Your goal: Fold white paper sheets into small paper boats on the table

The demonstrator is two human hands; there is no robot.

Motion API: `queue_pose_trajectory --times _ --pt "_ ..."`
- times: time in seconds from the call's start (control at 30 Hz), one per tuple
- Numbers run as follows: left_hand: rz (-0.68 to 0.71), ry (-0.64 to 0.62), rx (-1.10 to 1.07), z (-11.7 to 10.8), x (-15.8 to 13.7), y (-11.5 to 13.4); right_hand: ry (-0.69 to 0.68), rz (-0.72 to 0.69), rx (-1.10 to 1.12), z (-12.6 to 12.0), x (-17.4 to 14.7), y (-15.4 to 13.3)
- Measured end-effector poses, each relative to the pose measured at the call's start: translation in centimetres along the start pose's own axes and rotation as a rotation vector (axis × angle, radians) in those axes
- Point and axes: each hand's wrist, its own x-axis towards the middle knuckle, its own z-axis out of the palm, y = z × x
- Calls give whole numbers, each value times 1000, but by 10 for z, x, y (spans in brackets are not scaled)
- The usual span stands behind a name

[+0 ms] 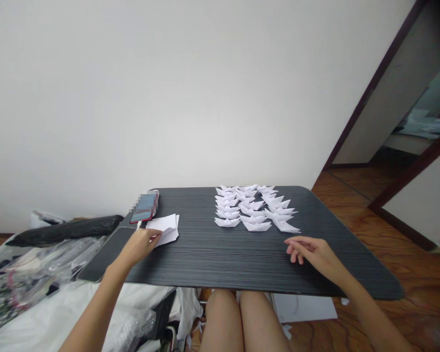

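My left hand is at a small stack of white paper on the left of the table. Its thumb and fingers pinch the near edge of the top sheet, which lifts and bends slightly there. Over the right part of the table is my right hand, fingers loosely curled and apart, holding nothing. Just beyond it stand several folded white paper boats, lined up in three columns toward the wall.
The dark table meets a white wall. A phone with a cable lies at its far left corner. Plastic bags and cloth are piled to the left. Below the front edge are my knees and a white sheet.
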Motion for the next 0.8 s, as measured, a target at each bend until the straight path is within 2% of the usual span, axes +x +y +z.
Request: queue_pose_trajectory --times 0.17,0.27,0.37,0.47,0.53,0.6,0.67,0.73,0.8 --pt "-86 122 24 -2 -2 1 11 -28 19 4 2 -9" --pt "-153 194 -8 -6 -2 6 11 -58 78 24 4 -27" --pt "-204 249 -67 -7 -1 14 -163 -79 141 72 9 -53" --pt "-246 277 -126 -5 2 23 -362 -115 221 143 26 -76" --pt "-268 282 -172 -1 4 27 -442 -116 286 192 45 -87" --pt "-269 281 -228 4 5 29 -454 -72 337 235 67 -93" --pt "-260 287 -291 9 5 29 -390 -47 349 265 88 -94" --pt "-267 301 -343 14 5 29 -354 -45 341 281 103 -90" --pt "-295 325 -368 17 6 28 -324 -50 329 286 112 -83"
